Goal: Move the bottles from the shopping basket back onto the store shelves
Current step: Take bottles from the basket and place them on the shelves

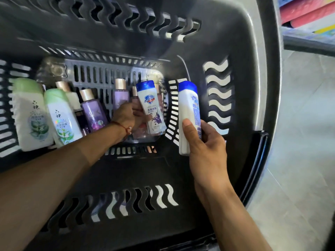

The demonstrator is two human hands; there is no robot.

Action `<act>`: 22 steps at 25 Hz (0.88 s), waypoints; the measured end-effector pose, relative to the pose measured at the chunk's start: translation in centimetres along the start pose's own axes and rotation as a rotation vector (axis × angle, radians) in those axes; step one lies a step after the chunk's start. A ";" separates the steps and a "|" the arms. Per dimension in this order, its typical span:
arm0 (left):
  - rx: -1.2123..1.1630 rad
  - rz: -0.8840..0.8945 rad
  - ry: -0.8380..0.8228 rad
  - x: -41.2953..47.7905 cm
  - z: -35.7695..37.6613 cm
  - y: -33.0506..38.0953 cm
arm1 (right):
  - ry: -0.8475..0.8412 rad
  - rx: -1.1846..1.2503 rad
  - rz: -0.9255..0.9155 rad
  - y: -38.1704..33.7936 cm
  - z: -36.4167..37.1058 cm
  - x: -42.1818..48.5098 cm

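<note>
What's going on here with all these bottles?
A person reaches into a dark plastic shopping basket. Their left hand grips a white, blue-capped Safeguard bottle low in the basket, while the right hand holds a second blue-capped bottle. Green-capped bottles and purple bottles lie on the basket floor.

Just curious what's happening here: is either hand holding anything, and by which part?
Both do. The left hand grips the lavender-label bottle by its lower body; the right hand holds the other blue-capped bottle by its lower half.
</note>
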State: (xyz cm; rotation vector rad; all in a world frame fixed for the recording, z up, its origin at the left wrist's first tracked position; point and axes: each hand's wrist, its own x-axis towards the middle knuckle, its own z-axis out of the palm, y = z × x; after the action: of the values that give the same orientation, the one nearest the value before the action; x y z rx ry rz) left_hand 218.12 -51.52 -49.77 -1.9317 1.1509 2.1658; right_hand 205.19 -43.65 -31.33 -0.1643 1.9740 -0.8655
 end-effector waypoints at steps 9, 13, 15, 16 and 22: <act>0.059 -0.011 0.119 -1.2 2.3 1.3 | -0.006 0.096 0.024 -0.2 -0.2 -0.7; 0.138 0.010 0.089 -1.5 1.6 0.4 | -0.008 0.094 0.007 -0.3 -0.1 -0.8; 0.171 0.005 0.060 -1.8 0.9 0.2 | -0.007 0.096 0.008 -0.3 -0.1 -0.8; 0.189 -0.009 0.037 -2.1 0.4 0.2 | -0.007 0.089 0.007 -0.4 0.0 -0.8; 0.024 -0.033 -0.061 -5.8 -1.3 0.2 | -0.018 0.097 -0.007 -1.4 -0.2 -1.4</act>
State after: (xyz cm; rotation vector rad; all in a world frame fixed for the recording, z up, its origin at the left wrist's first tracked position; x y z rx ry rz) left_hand 220.52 -49.78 -44.58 -1.8476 1.1215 2.1681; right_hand 205.43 -43.97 -29.38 -0.1223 1.9119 -0.9587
